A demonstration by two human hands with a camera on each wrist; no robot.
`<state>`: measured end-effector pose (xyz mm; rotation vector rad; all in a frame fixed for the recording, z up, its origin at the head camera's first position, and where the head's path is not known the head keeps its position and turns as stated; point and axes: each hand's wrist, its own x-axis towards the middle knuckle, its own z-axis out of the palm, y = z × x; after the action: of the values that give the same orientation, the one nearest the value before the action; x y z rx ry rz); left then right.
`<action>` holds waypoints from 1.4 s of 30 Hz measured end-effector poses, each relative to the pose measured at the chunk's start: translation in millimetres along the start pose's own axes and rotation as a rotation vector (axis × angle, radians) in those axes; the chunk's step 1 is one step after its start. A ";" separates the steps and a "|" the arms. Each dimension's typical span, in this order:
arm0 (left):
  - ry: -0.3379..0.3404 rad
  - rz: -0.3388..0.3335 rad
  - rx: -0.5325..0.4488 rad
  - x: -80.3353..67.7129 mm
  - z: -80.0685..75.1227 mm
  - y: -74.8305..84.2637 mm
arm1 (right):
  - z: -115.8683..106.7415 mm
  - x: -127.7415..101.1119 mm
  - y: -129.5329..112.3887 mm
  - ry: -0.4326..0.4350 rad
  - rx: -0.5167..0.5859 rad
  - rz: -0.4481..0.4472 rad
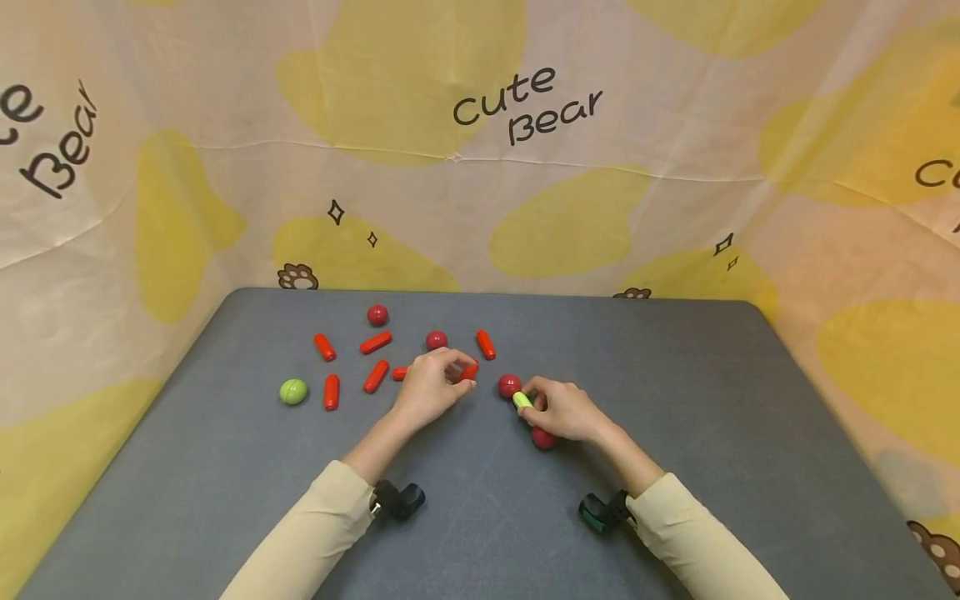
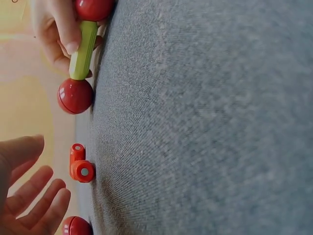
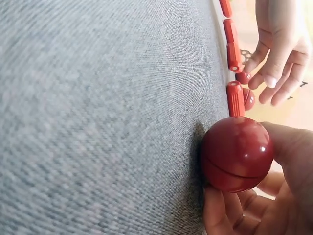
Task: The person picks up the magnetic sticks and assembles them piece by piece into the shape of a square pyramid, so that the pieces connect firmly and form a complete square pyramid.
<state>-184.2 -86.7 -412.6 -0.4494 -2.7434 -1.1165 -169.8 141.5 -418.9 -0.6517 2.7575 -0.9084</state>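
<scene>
My right hand (image 1: 566, 411) pinches a yellow-green ribbed rod (image 2: 84, 51) between thumb and fingers. At one end of the rod is a red ball (image 1: 509, 386); at its other end is a second red ball (image 1: 543, 438). In the right wrist view, the nearer ball (image 3: 237, 154) covers the rod. My left hand (image 1: 431, 385) hovers low over the table, fingers loosely spread and holding nothing. Beneath it lies a short red rod (image 1: 470, 372), its pale round end facing the left wrist camera. Another red rod (image 1: 401, 374) is partly hidden behind this hand.
Several more red rods lie on the left half of the grey table (image 1: 720, 400), one (image 1: 486, 344) beyond my left hand. Two loose red balls, one farther back (image 1: 377, 315) and one nearer (image 1: 437, 340), and a green ball (image 1: 293, 392) sit there too. Printed cloth (image 1: 555, 208) hangs around the table.
</scene>
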 end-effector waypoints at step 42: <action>-0.133 -0.089 0.226 23.3 9.3 -10.9 | 4.4 -6.8 3.7 0.132 0.089 0.263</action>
<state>-210.0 -82.5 -420.7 -0.3873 -2.9861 -0.8066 -163.8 145.0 -424.6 -0.2142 2.8071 -1.0375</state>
